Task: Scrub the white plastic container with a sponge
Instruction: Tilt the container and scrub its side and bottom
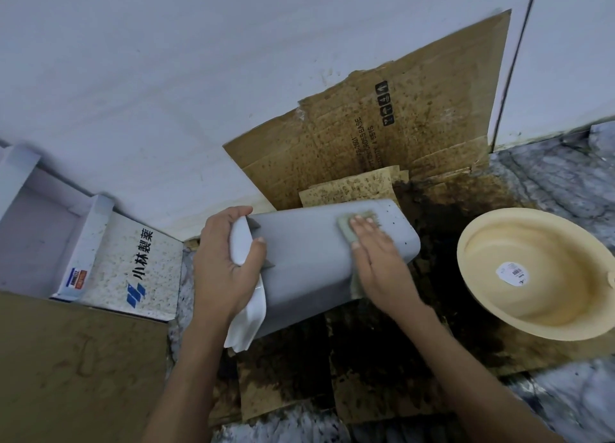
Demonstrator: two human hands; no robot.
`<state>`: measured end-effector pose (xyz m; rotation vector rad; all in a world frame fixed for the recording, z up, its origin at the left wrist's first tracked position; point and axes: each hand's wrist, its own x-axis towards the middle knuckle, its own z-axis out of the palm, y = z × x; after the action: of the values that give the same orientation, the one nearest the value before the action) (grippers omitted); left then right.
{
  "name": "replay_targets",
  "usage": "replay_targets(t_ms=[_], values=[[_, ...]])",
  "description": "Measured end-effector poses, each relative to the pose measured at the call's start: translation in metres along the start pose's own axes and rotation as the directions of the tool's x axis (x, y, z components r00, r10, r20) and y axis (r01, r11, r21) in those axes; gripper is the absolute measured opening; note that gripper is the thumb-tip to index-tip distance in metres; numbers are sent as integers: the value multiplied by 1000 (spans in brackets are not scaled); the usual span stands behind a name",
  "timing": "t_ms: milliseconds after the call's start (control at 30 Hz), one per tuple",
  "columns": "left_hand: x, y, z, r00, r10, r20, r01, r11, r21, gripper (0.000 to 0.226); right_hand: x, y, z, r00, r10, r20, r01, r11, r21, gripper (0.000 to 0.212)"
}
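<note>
A white plastic container point(306, 259) lies tilted on its side over stained cardboard, its closed base pointing to the upper right. My left hand point(223, 266) grips its rim at the left end, thumb on the outside. My right hand point(376, 262) presses flat on a greenish sponge point(346, 231) against the container's upper side near the base. Small dark specks dot the wall close to the base. Most of the sponge is hidden under my fingers and palm.
A cream plastic basin point(539, 272) sits at the right. Spattered brown cardboard point(382, 136) leans on the white wall behind. Wet, dark-stained cardboard point(366, 352) covers the marble floor. A white printed box point(133, 269) and brown cardboard point(73, 369) lie at the left.
</note>
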<state>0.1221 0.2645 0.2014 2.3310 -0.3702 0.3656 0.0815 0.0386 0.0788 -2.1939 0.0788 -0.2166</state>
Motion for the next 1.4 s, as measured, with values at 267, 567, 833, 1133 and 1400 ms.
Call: replay_targets(t_ms=[267,567,833,1133,1400], values=[[-1,2,8,999,22,25,-22,1000,5,43,89,17,-15,979,183,90,-176,981,-79,51],[4,9,13,998,63,17,-63,998,6,43,1,20,0,999,8,-37,-9,1000,-21,55],[6,16,18,995,99,30,-100,995,29,43,69,82,-31,951,308,-33,-304,948,94,49],[7,17,17,999,53,13,-53,999,0,39,23,8,-3,1000,-22,-11,22,1000,18,52],[-2,13,8,998,62,13,-62,998,3,42,17,70,-23,976,199,-85,-195,979,51,50]])
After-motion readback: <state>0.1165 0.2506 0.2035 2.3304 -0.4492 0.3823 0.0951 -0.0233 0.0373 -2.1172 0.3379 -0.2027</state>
